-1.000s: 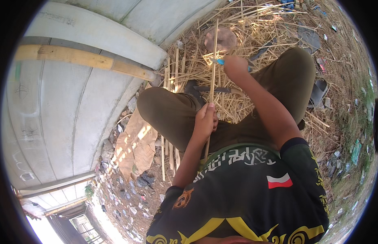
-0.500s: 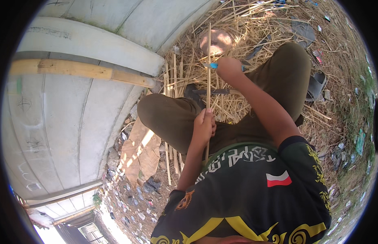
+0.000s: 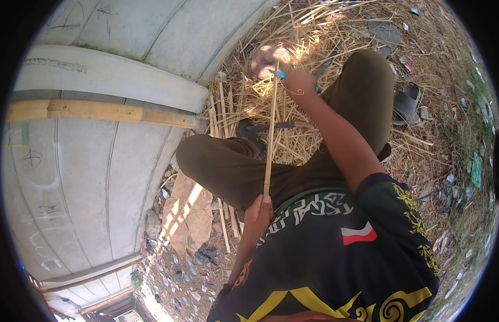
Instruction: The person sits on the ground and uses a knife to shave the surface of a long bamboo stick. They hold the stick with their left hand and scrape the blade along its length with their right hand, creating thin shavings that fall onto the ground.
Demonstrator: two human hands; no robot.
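A long, pale bamboo strip (image 3: 271, 139) runs away from my body, over my folded legs. Close to my belly, my left hand (image 3: 258, 211) is closed round its near end. At the far end my right hand (image 3: 301, 83) grips a blue-handled cutter knife (image 3: 282, 75), its blade lying across the strip near the tip. A thin curled shaving (image 3: 297, 92) hangs by my right wrist. Under the strip, a dark-bladed tool (image 3: 279, 126) with what looks like a wooden handle lies on the shavings between my legs.
Beyond the knife sits a rounded stone (image 3: 270, 58) among scattered bamboo shavings (image 3: 297, 145). Several cut strips (image 3: 221, 110) lie beside my left knee, near the pale panel wall (image 3: 83, 172). Flattened cardboard (image 3: 186, 214) is on the left, a dark sandal (image 3: 406, 104) on the right.
My left hand has drawn back toward my body with the bamboo strip, whose far tip now ends near the blade. A curled shaving has appeared at my right wrist.
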